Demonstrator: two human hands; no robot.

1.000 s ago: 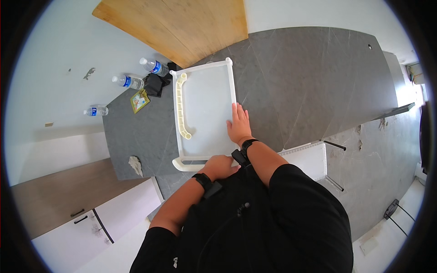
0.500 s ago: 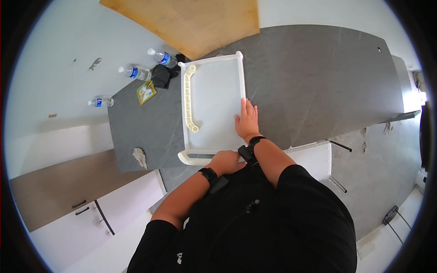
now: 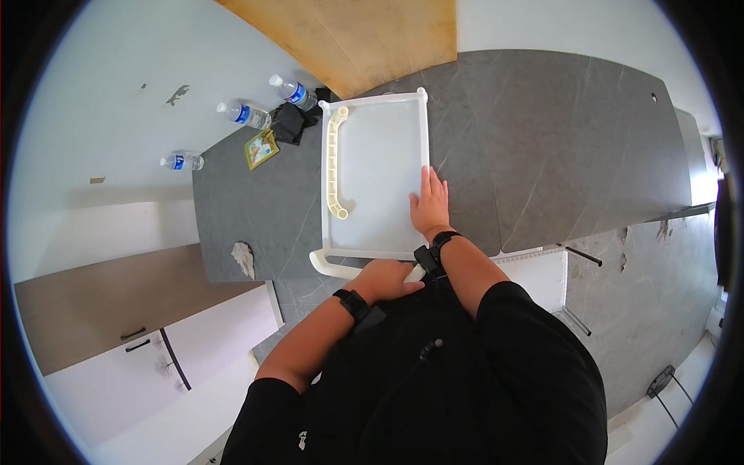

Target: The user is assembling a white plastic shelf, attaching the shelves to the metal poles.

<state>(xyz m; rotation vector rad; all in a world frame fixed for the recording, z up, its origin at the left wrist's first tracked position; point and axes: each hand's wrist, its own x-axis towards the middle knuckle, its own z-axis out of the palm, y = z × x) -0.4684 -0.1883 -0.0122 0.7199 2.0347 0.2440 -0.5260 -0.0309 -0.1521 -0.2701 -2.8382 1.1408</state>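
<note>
A shallow white plastic tray (image 3: 385, 155) with a raised rim lies on the grey table. On its left side rests a loose cream curved handle (image 3: 332, 163), its ribbed side facing up. At the tray's near edge my left hand (image 3: 385, 280) is wrapped round a second, similar cream curved handle (image 3: 332, 267). One bent end of that handle shows left of my fist and the other end at its right; the middle is hidden. My right hand (image 3: 432, 208) lies flat on the tray's right rim, fingers stretched out and pointing away from me.
Three water bottles (image 3: 297, 92) stand along the wall at the left, by a black bundle (image 3: 291, 124) and a small yellow-framed picture (image 3: 261, 149). A pale crumpled cloth (image 3: 243, 260) lies near the table's left front. Behind the tray rises a wooden board (image 3: 372, 43).
My left hand has shifted slightly on the near handle, and its right end now shows beside my thumb. My right hand stays on the rim. The whole view has shifted a little.
</note>
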